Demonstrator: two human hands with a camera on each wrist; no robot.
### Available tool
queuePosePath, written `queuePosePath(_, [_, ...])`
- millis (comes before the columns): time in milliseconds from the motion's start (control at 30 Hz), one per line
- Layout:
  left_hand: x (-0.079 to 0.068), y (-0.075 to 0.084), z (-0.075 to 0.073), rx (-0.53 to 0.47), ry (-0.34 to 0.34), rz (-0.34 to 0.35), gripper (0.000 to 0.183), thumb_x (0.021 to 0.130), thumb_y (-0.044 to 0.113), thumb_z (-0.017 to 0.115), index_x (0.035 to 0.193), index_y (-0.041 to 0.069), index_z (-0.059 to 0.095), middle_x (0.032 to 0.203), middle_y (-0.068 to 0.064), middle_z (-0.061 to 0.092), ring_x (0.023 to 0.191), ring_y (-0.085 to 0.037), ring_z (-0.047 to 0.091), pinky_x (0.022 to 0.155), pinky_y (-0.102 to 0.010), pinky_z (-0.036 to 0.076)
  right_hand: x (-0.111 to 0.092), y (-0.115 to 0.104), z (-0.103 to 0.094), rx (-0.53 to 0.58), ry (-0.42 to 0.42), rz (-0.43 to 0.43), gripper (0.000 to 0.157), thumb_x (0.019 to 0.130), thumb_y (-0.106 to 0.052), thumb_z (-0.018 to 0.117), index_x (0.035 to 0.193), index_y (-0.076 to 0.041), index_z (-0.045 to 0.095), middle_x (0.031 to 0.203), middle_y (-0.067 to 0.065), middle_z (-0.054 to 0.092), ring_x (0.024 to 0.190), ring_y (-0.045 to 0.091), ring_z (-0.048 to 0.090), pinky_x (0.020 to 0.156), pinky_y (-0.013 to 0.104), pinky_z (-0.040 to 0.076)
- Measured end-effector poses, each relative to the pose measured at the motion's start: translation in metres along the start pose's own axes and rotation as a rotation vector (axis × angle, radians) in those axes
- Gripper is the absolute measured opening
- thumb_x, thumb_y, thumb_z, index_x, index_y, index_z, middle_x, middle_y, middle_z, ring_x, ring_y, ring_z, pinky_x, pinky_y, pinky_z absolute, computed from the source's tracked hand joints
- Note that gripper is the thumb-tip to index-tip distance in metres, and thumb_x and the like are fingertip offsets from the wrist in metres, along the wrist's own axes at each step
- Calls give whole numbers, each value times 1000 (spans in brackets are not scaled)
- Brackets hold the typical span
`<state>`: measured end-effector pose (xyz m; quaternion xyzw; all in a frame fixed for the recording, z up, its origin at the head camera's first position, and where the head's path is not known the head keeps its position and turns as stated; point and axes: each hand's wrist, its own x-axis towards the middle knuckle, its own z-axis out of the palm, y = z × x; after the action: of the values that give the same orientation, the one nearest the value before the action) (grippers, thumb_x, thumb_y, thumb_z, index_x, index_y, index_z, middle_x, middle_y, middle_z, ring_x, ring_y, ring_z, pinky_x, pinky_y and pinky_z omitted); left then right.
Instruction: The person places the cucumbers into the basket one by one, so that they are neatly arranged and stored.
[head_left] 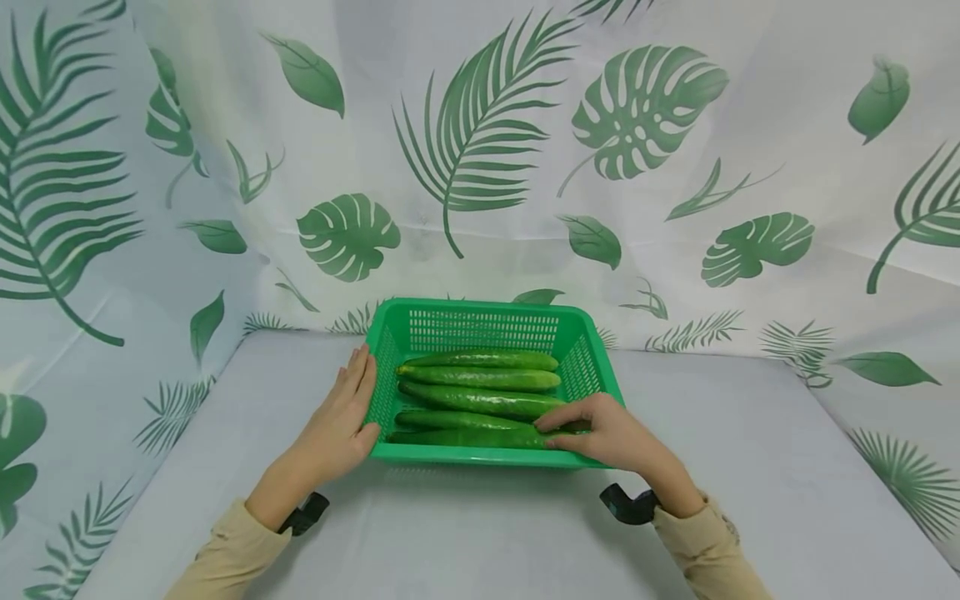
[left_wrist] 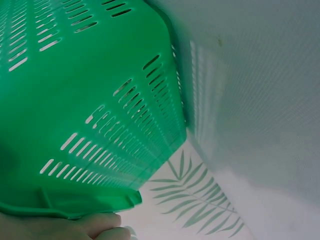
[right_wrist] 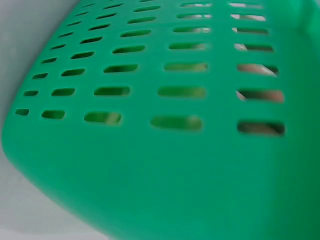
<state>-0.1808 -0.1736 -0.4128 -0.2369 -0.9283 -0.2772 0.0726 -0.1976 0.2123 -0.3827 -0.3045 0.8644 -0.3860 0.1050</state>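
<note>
A green plastic basket with slotted walls stands on the white tabletop and holds several long cucumbers lying side by side. My left hand rests along the basket's left side, its fingers straight over the rim. In the left wrist view its fingertips show beneath the basket's rim. Over the front right corner reaches my right hand, pinching the right end of the frontmost cucumber between thumb and fingers. The slotted basket wall fills most of the right wrist view, with the cucumbers partly visible through its slots.
Behind the basket hangs a white curtain printed with green leaves, which also runs down both sides. A white cloth covers the table. Black camera mounts sit at both wrists, next to beige sleeves.
</note>
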Motion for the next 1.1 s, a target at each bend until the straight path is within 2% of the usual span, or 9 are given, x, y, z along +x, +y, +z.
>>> queuePosePath(100, [0, 0, -1, 4, 3, 7, 79, 87, 3, 46, 152, -15, 6, 162, -26, -6, 150, -38, -5, 118, -57, 7, 2, -1, 2, -77, -10, -30, 21, 93, -22, 70, 109, -12, 78, 104, -1, 75, 98, 14, 69, 75, 30, 55])
queuePosePath(233, [0, 0, -1, 5, 7, 7, 78, 87, 3, 46, 152, -15, 7, 162, -27, -6, 150, -37, -5, 118, -57, 8, 3, 0, 3, -92, -12, -35, 22, 94, -23, 68, 110, -11, 78, 105, 0, 75, 94, 10, 69, 72, 30, 55])
queuePosePath(367, [0, 0, -1, 10, 6, 10, 78, 87, 4, 46, 152, -16, 7, 162, -27, -6, 149, -40, -4, 117, -58, 8, 3, -4, 5, 35, 14, 9, 26, 97, -23, 64, 117, -9, 75, 112, 6, 73, 88, 14, 69, 69, 28, 54])
queuePosePath(500, [0, -1, 0, 5, 4, 8, 78, 87, 3, 46, 152, -15, 7, 162, -27, -6, 150, -38, -5, 117, -58, 9, 6, -14, 13, 277, 16, 22, 34, 102, -23, 55, 128, -4, 67, 123, 16, 67, 102, 29, 67, 82, 32, 55])
queuePosePath(533, [0, -1, -1, 4, 6, 8, 78, 87, 3, 46, 152, -15, 7, 162, -27, -6, 150, -38, -5, 117, -58, 9, 7, -17, 15, 328, 4, 10, 36, 103, -23, 52, 130, -2, 64, 126, 18, 65, 112, 33, 64, 90, 34, 54])
queuePosePath(633, [-1, -2, -1, 4, 8, 5, 78, 87, 3, 47, 152, -15, 7, 162, -26, -6, 150, -37, -6, 117, -58, 9, 12, -24, 19, 400, -52, -3, 42, 107, -26, 44, 135, 2, 58, 130, 21, 61, 122, 34, 58, 101, 36, 48])
queuePosePath(867, [-2, -2, 0, 6, 13, -3, 80, 85, 2, 47, 152, -15, 6, 162, -26, -7, 150, -36, -6, 117, -57, 9, 25, -30, 27, 424, -192, 134, 61, 108, -43, 27, 138, 2, 56, 133, 18, 60, 125, 31, 56, 104, 41, 45])
queuePosePath(967, [-1, -2, 1, 5, 14, 2, 80, 85, 2, 47, 152, -14, 6, 162, -26, -6, 150, -36, -6, 117, -58, 9, 34, -33, 34, 350, -193, 194, 68, 106, -51, 27, 138, 1, 56, 134, 16, 60, 127, 32, 55, 104, 40, 45])
queuePosePath(1100, [0, -1, 2, -7, 13, 4, 80, 86, 2, 47, 153, -14, 5, 162, -26, -7, 150, -35, -7, 117, -57, 8, 42, -36, 41, 261, -170, 213, 70, 106, -52, 28, 134, 4, 58, 134, 18, 60, 127, 35, 54, 103, 40, 45])
